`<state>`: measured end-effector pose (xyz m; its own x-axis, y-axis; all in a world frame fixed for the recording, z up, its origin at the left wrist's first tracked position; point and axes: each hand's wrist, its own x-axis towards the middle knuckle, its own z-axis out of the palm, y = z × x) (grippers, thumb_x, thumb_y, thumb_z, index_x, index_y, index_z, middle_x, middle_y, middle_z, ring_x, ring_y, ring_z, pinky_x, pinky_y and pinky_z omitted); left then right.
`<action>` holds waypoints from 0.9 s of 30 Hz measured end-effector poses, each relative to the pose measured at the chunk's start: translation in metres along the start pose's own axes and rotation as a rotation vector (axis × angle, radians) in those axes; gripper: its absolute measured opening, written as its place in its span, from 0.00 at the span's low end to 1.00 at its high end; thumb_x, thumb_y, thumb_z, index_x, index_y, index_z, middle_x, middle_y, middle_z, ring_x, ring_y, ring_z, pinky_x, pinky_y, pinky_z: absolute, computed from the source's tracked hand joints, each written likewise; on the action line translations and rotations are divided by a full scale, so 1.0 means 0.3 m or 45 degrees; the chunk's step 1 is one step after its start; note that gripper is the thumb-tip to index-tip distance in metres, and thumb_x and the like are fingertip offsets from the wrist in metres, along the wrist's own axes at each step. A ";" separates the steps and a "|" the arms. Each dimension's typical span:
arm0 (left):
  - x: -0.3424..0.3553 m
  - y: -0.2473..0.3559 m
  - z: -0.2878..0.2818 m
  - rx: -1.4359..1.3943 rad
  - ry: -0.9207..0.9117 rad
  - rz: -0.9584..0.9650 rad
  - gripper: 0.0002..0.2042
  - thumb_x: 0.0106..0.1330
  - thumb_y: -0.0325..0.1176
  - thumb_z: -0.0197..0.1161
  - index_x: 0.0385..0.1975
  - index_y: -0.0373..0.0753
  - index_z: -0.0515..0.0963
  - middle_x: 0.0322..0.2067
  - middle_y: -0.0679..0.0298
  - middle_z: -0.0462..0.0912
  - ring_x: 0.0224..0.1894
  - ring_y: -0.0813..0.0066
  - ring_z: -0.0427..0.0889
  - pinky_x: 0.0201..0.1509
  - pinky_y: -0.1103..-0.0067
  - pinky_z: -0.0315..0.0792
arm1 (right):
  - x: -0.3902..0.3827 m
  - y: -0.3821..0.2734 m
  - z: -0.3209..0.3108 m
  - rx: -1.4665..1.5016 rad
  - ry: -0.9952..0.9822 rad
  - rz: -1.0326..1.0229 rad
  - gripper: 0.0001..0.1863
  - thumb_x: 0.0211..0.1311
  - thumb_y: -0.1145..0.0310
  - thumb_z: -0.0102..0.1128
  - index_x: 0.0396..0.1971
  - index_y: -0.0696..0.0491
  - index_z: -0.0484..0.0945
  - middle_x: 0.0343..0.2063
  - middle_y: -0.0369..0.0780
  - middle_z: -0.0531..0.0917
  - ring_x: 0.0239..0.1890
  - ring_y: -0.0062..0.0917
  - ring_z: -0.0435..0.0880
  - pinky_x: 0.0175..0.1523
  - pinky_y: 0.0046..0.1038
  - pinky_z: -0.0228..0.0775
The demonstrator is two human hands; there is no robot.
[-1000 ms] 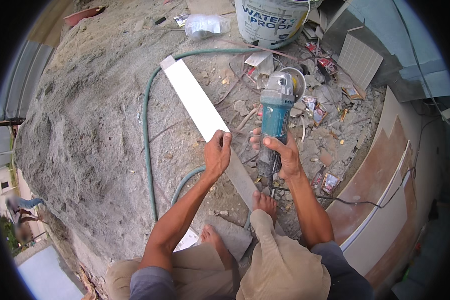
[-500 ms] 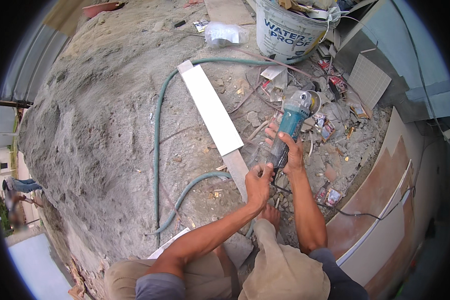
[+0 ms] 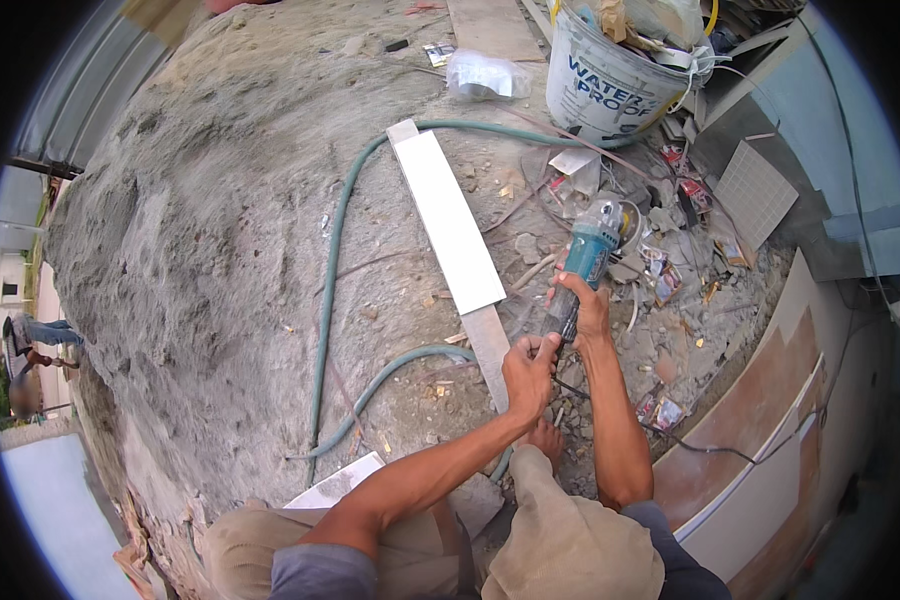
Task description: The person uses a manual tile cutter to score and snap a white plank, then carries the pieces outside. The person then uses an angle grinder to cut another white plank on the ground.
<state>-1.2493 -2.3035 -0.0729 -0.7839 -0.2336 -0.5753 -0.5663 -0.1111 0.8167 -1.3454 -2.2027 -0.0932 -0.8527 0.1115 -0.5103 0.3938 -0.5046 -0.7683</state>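
A long white tile strip (image 3: 448,218) lies on the rough concrete ground, its near end resting on a grey board (image 3: 490,352). My right hand (image 3: 588,308) grips the body of a teal angle grinder (image 3: 588,258), just right of the strip's near end. My left hand (image 3: 530,368) closes around the grinder's dark rear end and cable, beside the grey board. My bare foot (image 3: 546,438) sits just below both hands.
A green hose (image 3: 332,290) loops over the ground left of the strip. A white bucket (image 3: 610,80) full of scraps stands at the top right, with rubble and wrappers (image 3: 670,270) below it. Large tiles (image 3: 750,440) lean at the right. Another person (image 3: 32,350) stands far left.
My left hand left the tile strip and moved right onto the grinder's rear end. The grinder has shifted right, away from the strip, and the view has tilted.
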 end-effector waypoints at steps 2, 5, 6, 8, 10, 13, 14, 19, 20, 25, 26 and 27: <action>0.014 -0.008 -0.006 0.022 0.011 0.007 0.17 0.71 0.43 0.67 0.31 0.32 0.80 0.24 0.65 0.81 0.24 0.82 0.76 0.27 0.81 0.68 | 0.011 0.011 0.006 0.004 0.009 0.002 0.14 0.53 0.65 0.71 0.35 0.57 0.80 0.24 0.41 0.83 0.21 0.24 0.83 0.27 0.26 0.77; 0.026 -0.011 -0.010 0.066 0.020 0.000 0.18 0.70 0.44 0.68 0.31 0.31 0.81 0.22 0.64 0.82 0.23 0.80 0.77 0.27 0.79 0.69 | 0.022 0.022 0.009 0.028 0.034 0.007 0.14 0.53 0.66 0.71 0.36 0.57 0.80 0.24 0.41 0.83 0.20 0.24 0.83 0.27 0.26 0.76; 0.027 -0.010 -0.013 0.088 0.024 -0.006 0.18 0.69 0.44 0.68 0.30 0.31 0.82 0.21 0.64 0.82 0.22 0.79 0.77 0.28 0.77 0.70 | 0.021 0.025 0.012 0.042 0.044 0.000 0.13 0.53 0.66 0.71 0.36 0.57 0.80 0.24 0.40 0.83 0.20 0.25 0.83 0.26 0.26 0.76; 0.027 -0.012 -0.019 0.122 0.019 -0.015 0.19 0.69 0.45 0.68 0.30 0.30 0.83 0.20 0.63 0.82 0.22 0.78 0.78 0.28 0.75 0.72 | 0.016 0.031 0.008 0.027 0.035 0.023 0.16 0.54 0.67 0.70 0.40 0.58 0.79 0.25 0.40 0.83 0.22 0.24 0.83 0.27 0.26 0.77; 0.028 -0.013 -0.025 0.150 -0.002 -0.018 0.20 0.69 0.45 0.68 0.29 0.30 0.83 0.19 0.63 0.82 0.21 0.78 0.78 0.28 0.75 0.72 | 0.022 0.038 -0.018 -0.027 0.002 0.080 0.22 0.56 0.68 0.69 0.49 0.60 0.77 0.30 0.39 0.83 0.26 0.24 0.84 0.30 0.27 0.79; 0.043 -0.014 -0.029 0.119 -0.010 -0.028 0.18 0.70 0.43 0.67 0.26 0.32 0.81 0.20 0.66 0.81 0.21 0.82 0.76 0.25 0.80 0.68 | 0.045 0.055 -0.019 -0.081 0.020 0.076 0.20 0.55 0.68 0.69 0.46 0.60 0.78 0.29 0.39 0.83 0.25 0.24 0.84 0.29 0.26 0.79; 0.047 -0.018 -0.033 0.123 -0.003 -0.019 0.18 0.70 0.44 0.68 0.27 0.31 0.81 0.20 0.65 0.81 0.21 0.81 0.77 0.25 0.78 0.69 | 0.045 0.057 -0.015 -0.091 0.022 0.077 0.19 0.55 0.68 0.69 0.45 0.59 0.79 0.29 0.39 0.83 0.24 0.24 0.84 0.28 0.26 0.78; 0.075 -0.027 -0.051 0.115 0.030 0.012 0.20 0.69 0.45 0.68 0.28 0.30 0.83 0.19 0.63 0.82 0.20 0.78 0.78 0.25 0.75 0.71 | 0.039 0.049 0.045 -0.072 0.089 0.050 0.11 0.53 0.67 0.71 0.31 0.57 0.81 0.20 0.40 0.83 0.17 0.23 0.80 0.24 0.25 0.72; 0.075 -0.016 -0.051 0.125 0.039 0.010 0.20 0.69 0.45 0.67 0.28 0.30 0.83 0.19 0.63 0.82 0.20 0.78 0.78 0.25 0.75 0.71 | 0.042 0.049 0.050 -0.069 0.090 0.040 0.11 0.53 0.67 0.71 0.30 0.57 0.82 0.20 0.39 0.83 0.17 0.23 0.80 0.24 0.25 0.72; 0.090 -0.002 -0.054 0.074 0.081 -0.014 0.20 0.69 0.46 0.67 0.27 0.31 0.82 0.19 0.63 0.82 0.19 0.78 0.78 0.24 0.76 0.71 | 0.082 0.075 0.060 -0.187 0.112 0.111 0.11 0.52 0.66 0.71 0.30 0.58 0.82 0.20 0.40 0.83 0.16 0.23 0.80 0.23 0.26 0.71; 0.090 -0.007 -0.057 0.094 0.075 -0.012 0.20 0.69 0.46 0.67 0.27 0.31 0.82 0.18 0.63 0.82 0.19 0.77 0.78 0.25 0.74 0.71 | 0.085 0.084 0.058 -0.176 0.098 0.112 0.11 0.52 0.66 0.71 0.30 0.58 0.81 0.20 0.40 0.83 0.16 0.23 0.80 0.23 0.26 0.71; 0.085 -0.014 -0.062 0.115 0.067 -0.010 0.20 0.70 0.46 0.66 0.27 0.31 0.82 0.18 0.63 0.81 0.19 0.75 0.78 0.26 0.73 0.72 | 0.083 0.094 0.053 -0.165 0.085 0.114 0.12 0.52 0.66 0.72 0.30 0.58 0.81 0.19 0.40 0.83 0.16 0.23 0.80 0.23 0.25 0.71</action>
<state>-1.2623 -2.3269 -0.0900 -0.7661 -0.2839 -0.5766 -0.5949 -0.0262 0.8034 -1.3610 -2.2278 -0.1213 -0.7895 0.1298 -0.5999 0.5115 -0.4012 -0.7599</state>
